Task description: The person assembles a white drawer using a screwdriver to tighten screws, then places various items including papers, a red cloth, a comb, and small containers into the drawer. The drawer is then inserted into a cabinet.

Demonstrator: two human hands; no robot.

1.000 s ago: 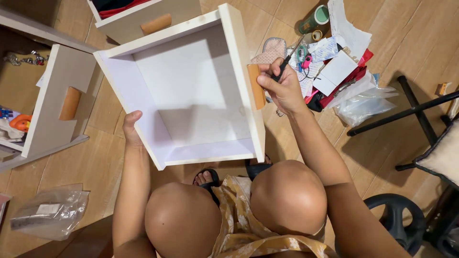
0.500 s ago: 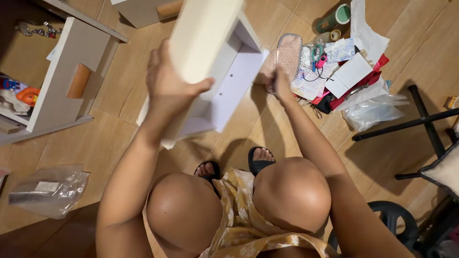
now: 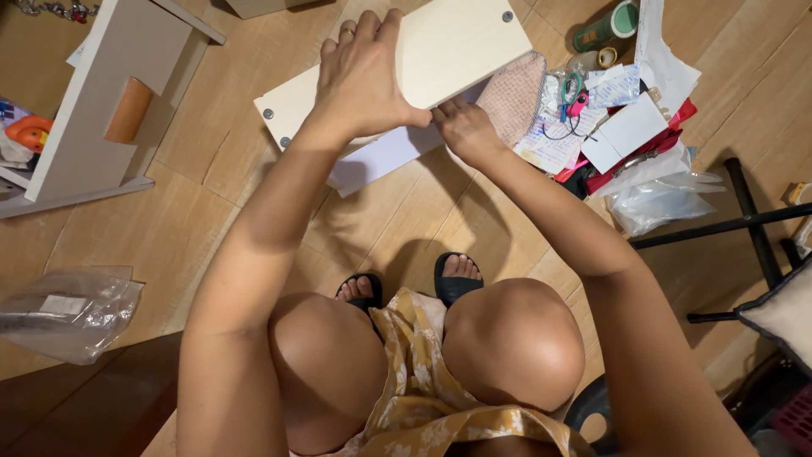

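Head view: left hand (image 3: 364, 80) fingers spread flat on drawer box (image 3: 440, 51); right hand (image 3: 465, 131) fingers pinching its lower edge.

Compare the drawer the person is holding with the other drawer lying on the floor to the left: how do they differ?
The held drawer is turned so a flat cream panel with metal fasteners at its corners faces up; the floor drawer shows a front with an orange-brown cut-out handle. The left hand lies flat on the held drawer and the right hand grips its edge, while nobody touches the floor drawer. Both are pale, light-coloured board.
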